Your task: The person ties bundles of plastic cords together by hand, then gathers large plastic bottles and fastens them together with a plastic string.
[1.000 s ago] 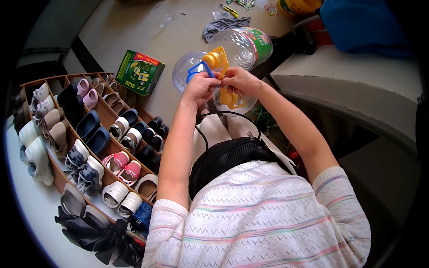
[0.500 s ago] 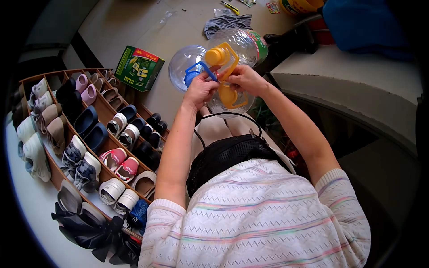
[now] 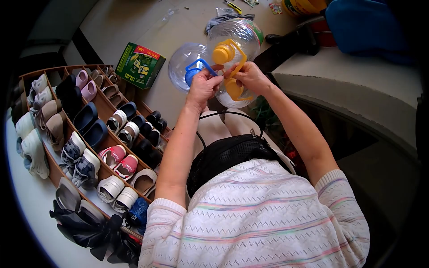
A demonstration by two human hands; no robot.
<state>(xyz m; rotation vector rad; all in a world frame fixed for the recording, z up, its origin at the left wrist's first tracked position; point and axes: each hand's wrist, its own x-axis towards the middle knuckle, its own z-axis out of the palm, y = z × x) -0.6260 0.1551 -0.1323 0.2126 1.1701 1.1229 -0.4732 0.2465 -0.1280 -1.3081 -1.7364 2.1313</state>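
Note:
Three large clear plastic bottles are bunched beyond my knees. The left bottle (image 3: 178,73) has a blue cap and a blue handle (image 3: 203,64); the upper bottle (image 3: 223,31) has a yellow cap (image 3: 222,53) and a yellow handle (image 3: 241,56). A third bottle (image 3: 225,99), partly hidden under my right hand, also has a yellow cap (image 3: 234,90). My left hand (image 3: 205,88) is closed in a pinch at the end of the blue handle. My right hand (image 3: 251,79) is closed around the lower part of the upper yellow handle. Something thin between the fingertips is too small to make out.
A wooden shoe rack (image 3: 105,147) with several pairs of shoes stands to the left. Behind it is a green box (image 3: 140,66). A grey cloth (image 3: 228,20) and a yellow cutter (image 3: 233,6) lie on the floor. At right are a stone ledge (image 3: 348,73) and a blue bag (image 3: 364,27).
The two yellow-capped bottles have shifted slightly right, and the upper one tilts more upright. My hands have moved a little to the right with the handles, still close together.

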